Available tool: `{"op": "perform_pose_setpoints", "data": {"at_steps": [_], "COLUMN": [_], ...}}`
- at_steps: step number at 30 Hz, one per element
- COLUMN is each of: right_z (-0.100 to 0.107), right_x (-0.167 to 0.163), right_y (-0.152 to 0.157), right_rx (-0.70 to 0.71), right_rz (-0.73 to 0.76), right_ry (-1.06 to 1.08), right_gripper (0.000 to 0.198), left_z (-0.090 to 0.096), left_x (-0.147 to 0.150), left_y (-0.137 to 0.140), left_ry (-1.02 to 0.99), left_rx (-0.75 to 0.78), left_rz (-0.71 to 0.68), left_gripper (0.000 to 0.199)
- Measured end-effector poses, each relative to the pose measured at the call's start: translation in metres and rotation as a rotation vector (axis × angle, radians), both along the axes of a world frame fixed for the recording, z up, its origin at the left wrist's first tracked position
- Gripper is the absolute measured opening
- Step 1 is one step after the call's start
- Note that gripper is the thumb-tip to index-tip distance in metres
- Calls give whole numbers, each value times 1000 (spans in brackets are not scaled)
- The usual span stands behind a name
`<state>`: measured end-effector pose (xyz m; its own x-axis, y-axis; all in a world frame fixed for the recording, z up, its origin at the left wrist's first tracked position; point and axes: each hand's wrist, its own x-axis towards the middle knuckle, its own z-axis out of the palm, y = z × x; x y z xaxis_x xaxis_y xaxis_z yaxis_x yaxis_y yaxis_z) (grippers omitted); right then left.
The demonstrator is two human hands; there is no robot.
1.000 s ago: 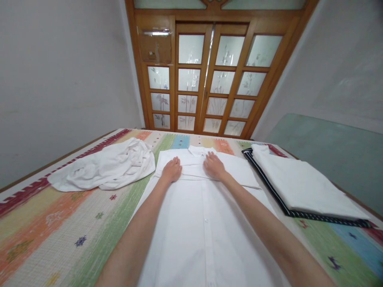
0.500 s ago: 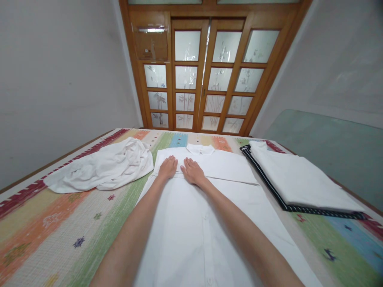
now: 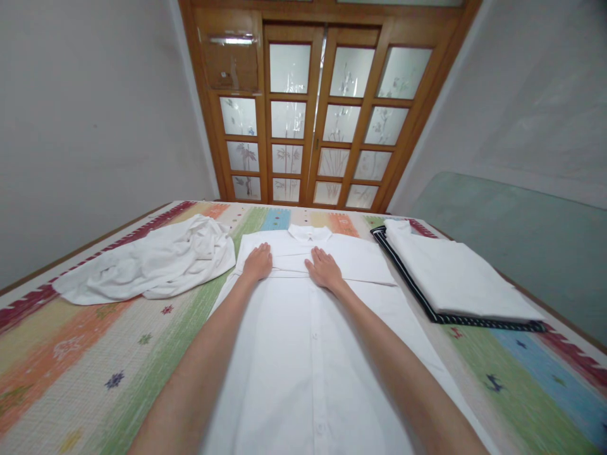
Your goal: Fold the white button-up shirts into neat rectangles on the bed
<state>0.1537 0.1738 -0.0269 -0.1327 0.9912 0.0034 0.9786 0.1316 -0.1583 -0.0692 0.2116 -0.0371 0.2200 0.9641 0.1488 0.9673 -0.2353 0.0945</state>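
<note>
A white button-up shirt (image 3: 284,354) lies front up on the patterned cloth, its collar at the far end and its button strip running toward me. Both sleeves appear folded across the chest, just below the collar. My left hand (image 3: 258,261) rests flat on the folded sleeve layer at the left of the chest. On the same layer, right of the middle, my right hand (image 3: 323,268) lies flat with its fingers stretched forward. Neither hand grips the fabric. My forearms pass over the lower part of the shirt and hide some of it.
A crumpled white garment (image 3: 165,259) lies to the left. On the right, a folded white garment (image 3: 455,272) sits on a black-and-white striped one (image 3: 427,308). The multicoloured cloth (image 3: 137,360) covers the surface. Wooden glazed doors (image 3: 313,120) stand beyond, with walls at both sides.
My hands have slid apart over the chest of the shirt, the left one leftward and the right one rightward. The camera view has shifted slightly.
</note>
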Motion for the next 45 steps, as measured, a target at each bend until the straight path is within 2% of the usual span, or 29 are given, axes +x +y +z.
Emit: {"op": "perform_pose_setpoints", "data": {"at_steps": [7,14,17,19,21,24,27,29,31,35,45], "right_z": [-2,4,9,12,14,16,18,17,15,9,3], "right_x": [39,90,96,85,60,6,-47,-69,-76,-53,61], "right_y": [4,4,8,13,18,23,25,26,28,35,36], "right_rx": [-35,-70,-83,-66,-5,108,136,106,70,20,-70], "right_rz": [-65,-239,-320,-341,-268,19,258,354,373,297,-29], "right_ry": [-46,-71,-91,-103,-102,-49,44,67,66,50,-84], "right_gripper": [65,70,67,64,61,57,57,57,57,60,62], "left_z": [-4,-3,-4,-4,-3,-2,-2,-3,-3,-2,0], "left_x": [-3,-2,-1,0,2,2,1,-1,-2,-2,-2], "left_y": [1,-4,-5,-6,-7,-8,-7,-7,-7,-7,-6], "left_ry": [3,-1,-13,-13,-5,2,-1,-2,-2,5,19], "left_rx": [22,43,58,60,61,65,74,79,81,61,26], "left_rz": [-25,-31,-19,-8,-5,-9,-15,-25,-34,-22,-18], "left_gripper": [52,52,52,52,52,52,51,51,51,50,51]}}
